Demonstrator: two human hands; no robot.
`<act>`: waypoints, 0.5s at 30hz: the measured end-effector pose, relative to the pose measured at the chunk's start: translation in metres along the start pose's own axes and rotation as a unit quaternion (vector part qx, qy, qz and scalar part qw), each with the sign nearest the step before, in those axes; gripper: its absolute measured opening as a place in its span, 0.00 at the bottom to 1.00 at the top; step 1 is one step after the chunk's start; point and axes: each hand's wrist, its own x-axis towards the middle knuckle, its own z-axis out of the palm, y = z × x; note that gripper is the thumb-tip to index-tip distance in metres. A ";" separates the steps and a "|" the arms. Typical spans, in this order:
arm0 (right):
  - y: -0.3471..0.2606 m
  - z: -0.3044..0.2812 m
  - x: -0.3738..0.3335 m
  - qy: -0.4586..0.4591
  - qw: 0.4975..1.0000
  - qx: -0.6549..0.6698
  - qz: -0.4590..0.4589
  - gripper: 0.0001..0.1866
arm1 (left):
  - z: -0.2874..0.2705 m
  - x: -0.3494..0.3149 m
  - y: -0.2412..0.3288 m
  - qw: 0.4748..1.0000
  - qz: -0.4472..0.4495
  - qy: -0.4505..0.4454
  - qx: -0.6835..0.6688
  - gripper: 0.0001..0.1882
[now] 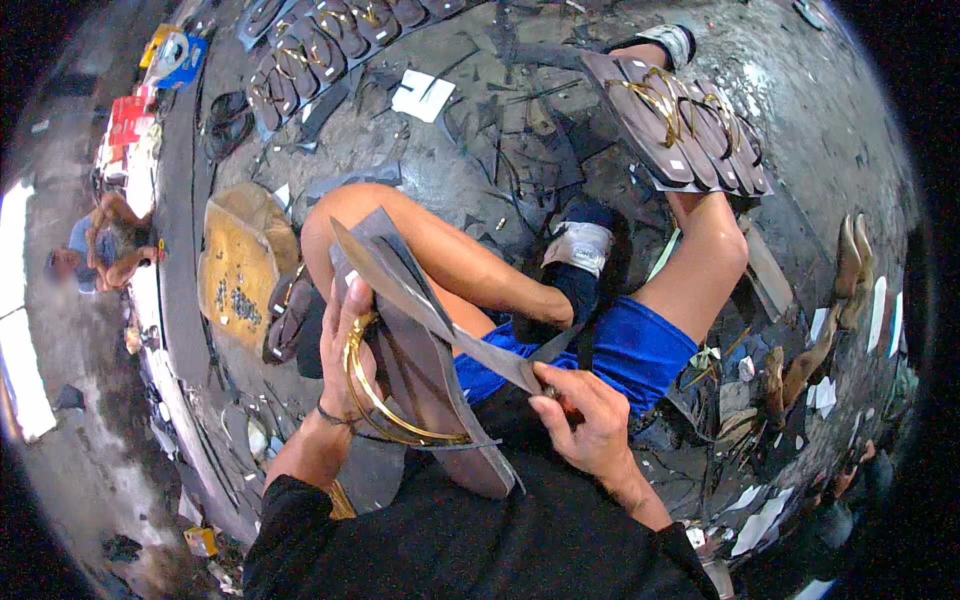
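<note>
A dark brown sandal (pixel 410 365) with thin gold straps (pixel 355 385) is tilted over my lap. My left hand (pixel 345 345) is closed around its side, the thumb near the upper end. A long knife (pixel 430 310) with a broad, dull grey blade lies diagonally across the sole's upper edge. The knife's lower right end is gripped in my right hand (pixel 588 415), fingers curled round it. Where exactly the blade's edge meets the sole is hard to make out. Part of the left fingers is hidden behind the sandal.
Several gold-strapped sandals (pixel 700 125) rest on my right leg. More sandals (pixel 320 45) stand in rows at the far left. A worn tan block (pixel 245 260) with small dark bits sits left. Scraps litter the floor. Foot-shaped forms (pixel 800 365) lie right. Another person (pixel 105 240) sits left.
</note>
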 end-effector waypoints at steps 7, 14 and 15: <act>-0.014 0.006 0.081 0.032 0.997 0.020 -0.068 0.14 | -0.003 -0.002 -0.004 0.996 0.003 -0.090 0.028 0.22; -0.013 -0.019 0.099 0.057 0.992 0.075 -0.081 0.14 | 0.001 0.021 0.060 0.960 0.103 -0.163 0.204 0.41; -0.002 -0.027 0.077 0.016 0.996 0.058 -0.069 0.14 | -0.010 0.021 0.064 0.950 0.100 -0.168 0.244 0.41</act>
